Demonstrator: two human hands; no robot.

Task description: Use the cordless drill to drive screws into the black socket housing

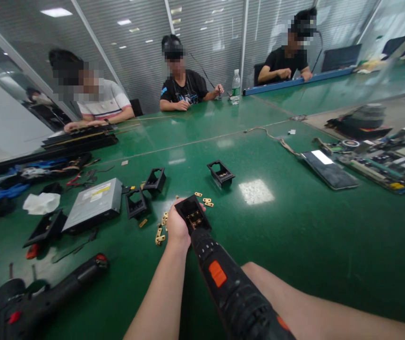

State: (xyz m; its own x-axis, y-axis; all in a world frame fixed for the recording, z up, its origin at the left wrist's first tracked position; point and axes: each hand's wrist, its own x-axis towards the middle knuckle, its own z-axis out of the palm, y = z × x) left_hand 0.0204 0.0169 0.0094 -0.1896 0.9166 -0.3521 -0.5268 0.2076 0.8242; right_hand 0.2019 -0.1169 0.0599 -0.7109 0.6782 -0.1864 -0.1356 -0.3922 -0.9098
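My left hand [178, 224] is closed round a black plastic housing [203, 211], whose open side faces up and shows small brass parts inside. The front of a black and orange power drill [231, 288] meets the lower edge of the housing; its tip is hidden. Behind the drill body is my right hand [254, 274], with its fingers out of sight. Brass plates [159, 235] lie beside the left hand, and more brass plates [207, 202] are just beyond it. Further black housings [137, 204] stand on the green table [294, 236].
A metal disc drive [94, 203] and a second power tool [43, 302] lie at the left. Circuit boards [397, 160] and a dark flat panel [330, 170] are at the right. Three people sit across the table, near a water bottle [236, 87].
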